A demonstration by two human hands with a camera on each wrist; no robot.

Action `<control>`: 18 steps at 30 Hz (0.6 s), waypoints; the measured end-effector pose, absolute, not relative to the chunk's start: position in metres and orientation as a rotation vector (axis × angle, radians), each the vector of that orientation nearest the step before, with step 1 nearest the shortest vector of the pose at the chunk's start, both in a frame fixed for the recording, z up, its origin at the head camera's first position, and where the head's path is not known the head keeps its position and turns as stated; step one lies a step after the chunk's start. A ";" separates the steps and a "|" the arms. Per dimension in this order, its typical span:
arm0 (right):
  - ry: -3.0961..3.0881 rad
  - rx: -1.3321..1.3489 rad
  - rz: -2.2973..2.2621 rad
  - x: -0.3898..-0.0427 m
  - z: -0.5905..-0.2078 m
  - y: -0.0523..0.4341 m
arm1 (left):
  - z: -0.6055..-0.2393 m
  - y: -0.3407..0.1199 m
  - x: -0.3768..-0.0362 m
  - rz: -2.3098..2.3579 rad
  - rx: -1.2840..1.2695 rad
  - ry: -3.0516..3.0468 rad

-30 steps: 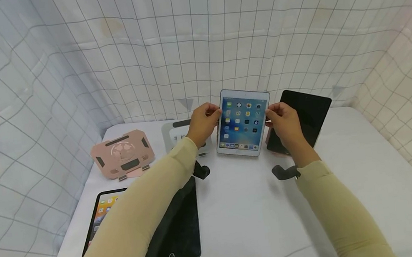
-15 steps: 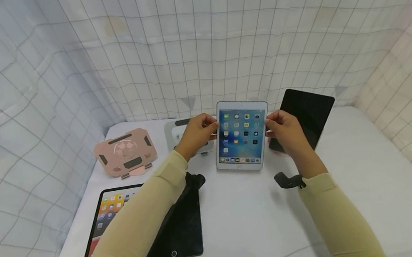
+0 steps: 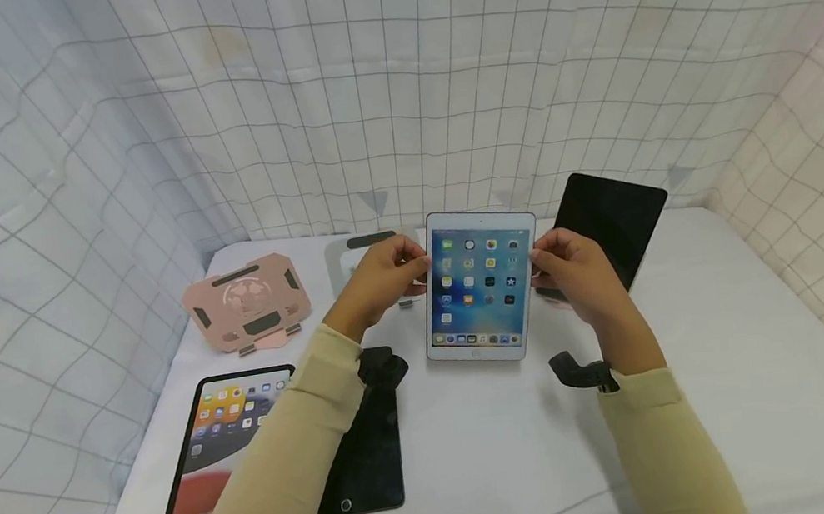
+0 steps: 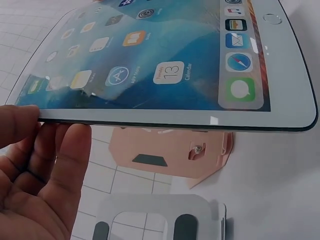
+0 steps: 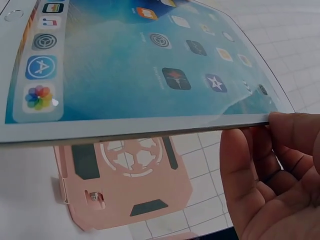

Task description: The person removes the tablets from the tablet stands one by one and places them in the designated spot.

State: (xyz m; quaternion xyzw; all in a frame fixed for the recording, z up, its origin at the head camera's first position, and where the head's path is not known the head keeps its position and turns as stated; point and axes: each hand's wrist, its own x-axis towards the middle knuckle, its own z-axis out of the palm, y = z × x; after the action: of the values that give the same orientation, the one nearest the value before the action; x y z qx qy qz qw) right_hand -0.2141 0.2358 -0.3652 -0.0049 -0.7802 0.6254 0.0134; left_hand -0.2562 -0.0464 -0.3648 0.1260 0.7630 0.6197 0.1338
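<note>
- 1 white cloth [image 3: 394, 83] printed with a dark grid rises behind the bench [image 3: 493, 449] and beside its left and right edges.
- The bench itself is covered in white, its 2 rear corners rounded.
- 2 beige sleeves [image 3: 290, 462] reach in over the front edge.
- 1 black-rimmed tablet [image 3: 214, 449], screen lit, lies near the front left corner, partly covered by the left sleeve.
- 1 black tablet [image 3: 369, 462], screen dark and round button toward the front edge, lies just right of it, also partly covered.
- 1 propped tablet [image 3: 611, 215], screen dark, stands tilted toward the rear right corner; its support is mostly hidden.
- 1 white tablet [image 3: 483, 287], screen lit with app icons, is held tilted near the middle of the rear edge, its home-button end lowest.
- 1 left pink stand [image 3: 225, 310] with a round cut-out stands tilted near the rear left corner.
- 1 grey stand [image 3: 338, 269] sits right of it, near the rear edge.
- 1 middle pink stand [image 5: 115, 200] lies behind the white tablet, visible past its edges in both wrist views.
- 2 hands pinch the white tablet between thumb and fingers: the left hand [image 3: 384, 277] its left edge, the right hand [image 3: 574, 265] its right edge.
- 2 black devices [image 3: 578, 372] sit at the wrists.
</note>
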 end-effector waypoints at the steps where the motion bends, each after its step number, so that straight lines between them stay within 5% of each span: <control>1: -2.428 -0.003 1.946 -0.212 -0.364 0.236 | -0.364 -0.047 -0.254 1.794 0.367 2.218; 18: -2.554 0.046 1.929 -0.193 -0.368 0.230 | -0.379 -0.056 -0.222 1.809 0.314 2.227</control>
State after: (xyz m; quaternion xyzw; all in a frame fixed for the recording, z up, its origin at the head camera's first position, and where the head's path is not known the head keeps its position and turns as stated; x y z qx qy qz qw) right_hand -0.1929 0.2297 -0.3684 0.0143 -0.7976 0.6023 -0.0295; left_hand -0.2217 -0.0555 -0.3786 0.1078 0.7654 0.6216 0.1272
